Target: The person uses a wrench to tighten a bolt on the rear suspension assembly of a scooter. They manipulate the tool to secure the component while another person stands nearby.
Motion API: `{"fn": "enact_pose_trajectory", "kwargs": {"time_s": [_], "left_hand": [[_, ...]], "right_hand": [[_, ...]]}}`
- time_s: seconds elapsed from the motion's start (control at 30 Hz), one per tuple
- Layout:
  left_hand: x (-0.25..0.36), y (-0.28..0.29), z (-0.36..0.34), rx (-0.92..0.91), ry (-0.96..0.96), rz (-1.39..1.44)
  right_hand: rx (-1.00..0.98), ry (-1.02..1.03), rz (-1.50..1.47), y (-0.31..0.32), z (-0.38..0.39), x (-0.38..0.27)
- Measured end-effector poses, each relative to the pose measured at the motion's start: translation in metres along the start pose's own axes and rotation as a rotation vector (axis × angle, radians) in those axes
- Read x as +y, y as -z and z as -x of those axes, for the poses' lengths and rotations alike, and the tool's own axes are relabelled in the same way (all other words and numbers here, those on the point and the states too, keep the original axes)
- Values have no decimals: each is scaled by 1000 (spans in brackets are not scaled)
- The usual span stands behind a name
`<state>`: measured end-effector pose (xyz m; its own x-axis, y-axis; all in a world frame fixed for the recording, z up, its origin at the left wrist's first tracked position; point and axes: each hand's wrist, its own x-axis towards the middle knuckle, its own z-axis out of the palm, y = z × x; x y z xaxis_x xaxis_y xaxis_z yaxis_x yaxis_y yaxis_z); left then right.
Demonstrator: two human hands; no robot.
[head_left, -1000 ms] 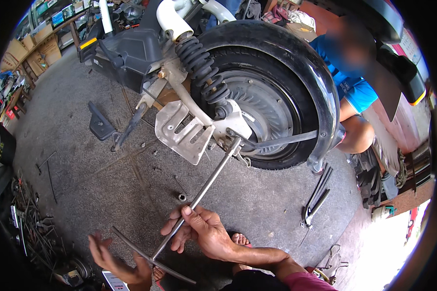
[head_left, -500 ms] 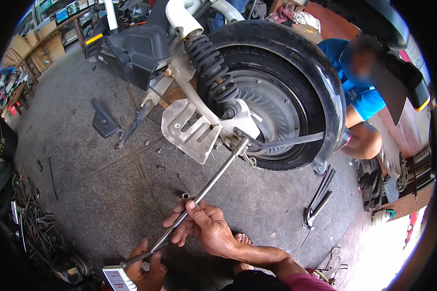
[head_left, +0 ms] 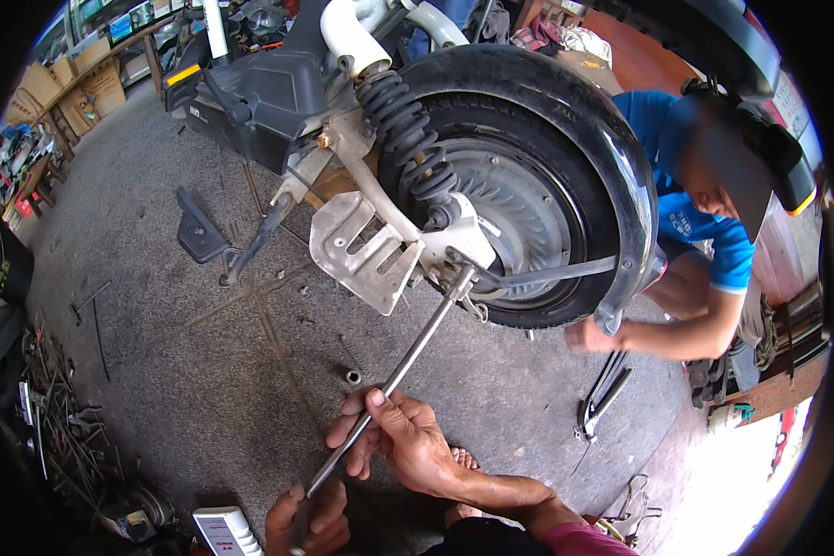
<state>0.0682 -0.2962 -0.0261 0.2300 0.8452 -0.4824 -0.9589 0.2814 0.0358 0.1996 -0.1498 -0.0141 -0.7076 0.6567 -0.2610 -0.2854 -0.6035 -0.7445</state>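
Observation:
My right hand (head_left: 412, 449) curls its fingers and thumb round the long steel shaft of a socket wrench (head_left: 417, 349). The wrench's far end sits on a bolt or nut beside the wheel hub, at the white bracket (head_left: 466, 243). At the near end, my left hand (head_left: 310, 524) grips the wrench's cross handle, which is partly hidden by fingers and the lower edge. The scooter's rear wheel (head_left: 528, 199) stands in front, with a coil spring shock absorber (head_left: 404, 130) and a slotted metal plate (head_left: 357, 246) beside it.
A co-worker in a blue shirt (head_left: 737, 250) crouches right of the wheel, one hand blurred near the mudguard's lower end. On the floor lie a loose socket (head_left: 353, 377), a black stand-like part (head_left: 604, 403), a dark plastic cover (head_left: 199, 227) and a white box (head_left: 227, 532). Scrap metal piles up at left.
The wrench's handle end has swung slightly right and turned, with my hands moving along. The co-worker has leaned down and reached a hand toward the floor by the wheel.

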Motion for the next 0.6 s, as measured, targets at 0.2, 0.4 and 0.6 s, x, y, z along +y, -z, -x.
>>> {"fn": "enact_pose_trajectory", "kwargs": {"time_s": [0.2, 0.4, 0.6], "left_hand": [[3, -2, -1, 75, -426, -719], [-1, -9, 5, 196, -823, -1424], [36, -28, 9, -88, -196, -831]], "right_hand": [[41, -15, 45, -5, -1, -4], [17, -31, 37, -4, 3, -11], [97, -16, 40, -12, 2, -17]]}}
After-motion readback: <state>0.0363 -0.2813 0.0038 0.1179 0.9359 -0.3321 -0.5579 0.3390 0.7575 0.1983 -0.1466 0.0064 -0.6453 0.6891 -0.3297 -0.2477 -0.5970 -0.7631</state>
